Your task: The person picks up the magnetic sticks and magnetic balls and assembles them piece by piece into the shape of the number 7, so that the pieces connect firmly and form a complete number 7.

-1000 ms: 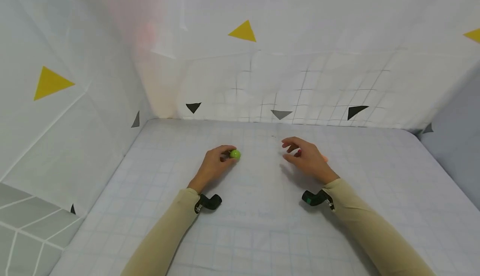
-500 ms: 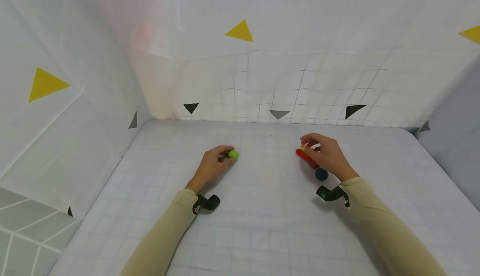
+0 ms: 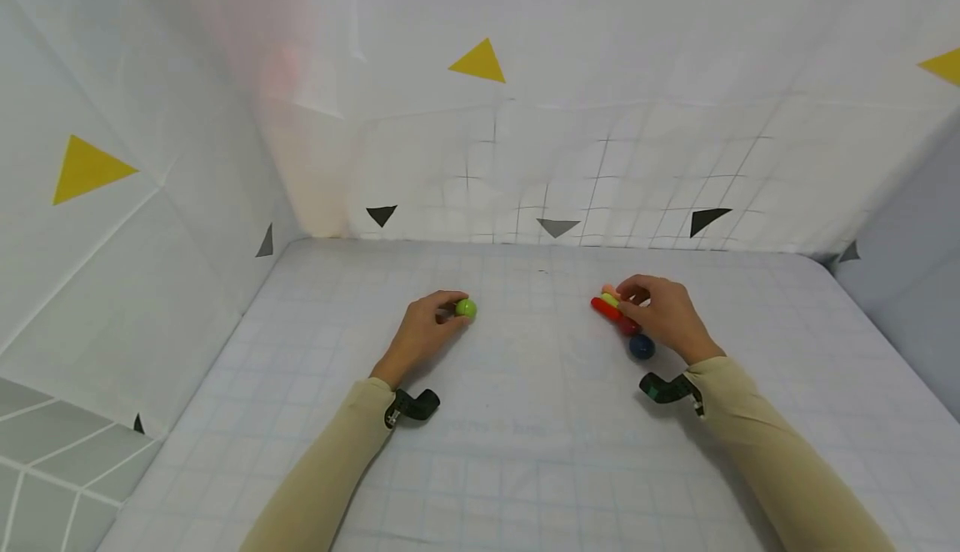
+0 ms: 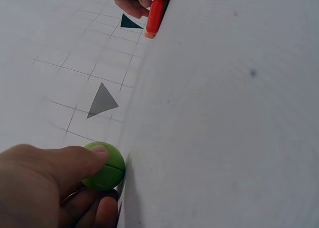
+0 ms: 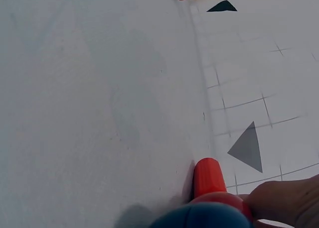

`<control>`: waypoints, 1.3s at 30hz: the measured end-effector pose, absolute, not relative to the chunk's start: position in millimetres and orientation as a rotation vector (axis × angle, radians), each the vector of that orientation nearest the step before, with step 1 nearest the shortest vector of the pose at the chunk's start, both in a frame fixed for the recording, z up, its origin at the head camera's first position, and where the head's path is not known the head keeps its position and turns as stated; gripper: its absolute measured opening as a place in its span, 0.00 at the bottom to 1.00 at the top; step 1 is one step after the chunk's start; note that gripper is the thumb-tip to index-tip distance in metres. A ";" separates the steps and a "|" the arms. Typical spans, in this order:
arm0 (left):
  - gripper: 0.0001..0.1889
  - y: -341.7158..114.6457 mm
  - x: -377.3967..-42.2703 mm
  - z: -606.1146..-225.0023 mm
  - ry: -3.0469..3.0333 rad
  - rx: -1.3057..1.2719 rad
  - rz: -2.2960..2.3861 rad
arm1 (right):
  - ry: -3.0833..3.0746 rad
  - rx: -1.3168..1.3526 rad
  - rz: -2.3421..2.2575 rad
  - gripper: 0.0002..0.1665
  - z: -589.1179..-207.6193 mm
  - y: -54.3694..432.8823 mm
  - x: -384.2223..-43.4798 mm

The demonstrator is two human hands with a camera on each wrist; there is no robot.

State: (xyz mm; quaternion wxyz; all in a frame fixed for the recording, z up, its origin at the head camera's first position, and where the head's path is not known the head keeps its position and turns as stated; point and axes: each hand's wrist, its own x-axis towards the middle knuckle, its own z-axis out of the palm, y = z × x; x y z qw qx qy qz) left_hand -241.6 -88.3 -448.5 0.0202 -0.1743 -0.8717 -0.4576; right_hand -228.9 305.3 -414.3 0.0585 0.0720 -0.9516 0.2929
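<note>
In the head view my left hand (image 3: 422, 333) pinches a green ball (image 3: 467, 308) between thumb and fingers at the table surface. The left wrist view shows a seam round this green ball (image 4: 107, 168). My right hand (image 3: 666, 314) has curled fingers at a small cluster, with thumb and fingertips at a yellow-green piece (image 3: 609, 299). Beside it lie a red elongated piece (image 3: 605, 308) and a peach-coloured piece (image 3: 610, 290). A dark red ball (image 3: 628, 326) is close to the thumb, and a dark blue ball (image 3: 641, 347) sits nearer me. The right fingers partly hide the cluster.
A white table cover (image 3: 517, 419) with a faint grid lies under both hands. White walls with triangle marks stand behind and at the sides; the back wall (image 3: 420, 160) meets the table just beyond the hands.
My right hand has moved rightward to the cluster from nearer the middle, then shifted slightly, revealing more of the coloured pieces. The left hand stays on the green ball.
</note>
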 end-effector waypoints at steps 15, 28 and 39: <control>0.20 -89.0 -241.4 -448.7 -2.677 -0.559 -1.433 | -2.986 0.153 0.912 0.15 -407.0 296.5 -233.9; 0.20 -88.4 -243.1 -450.5 -2.679 -0.548 -1.462 | -3.049 0.162 0.845 0.17 -403.7 287.1 -241.1; 0.20 -88.6 -242.5 -448.8 -2.682 -0.553 -1.451 | -2.915 0.184 0.877 0.14 -414.9 291.4 -240.9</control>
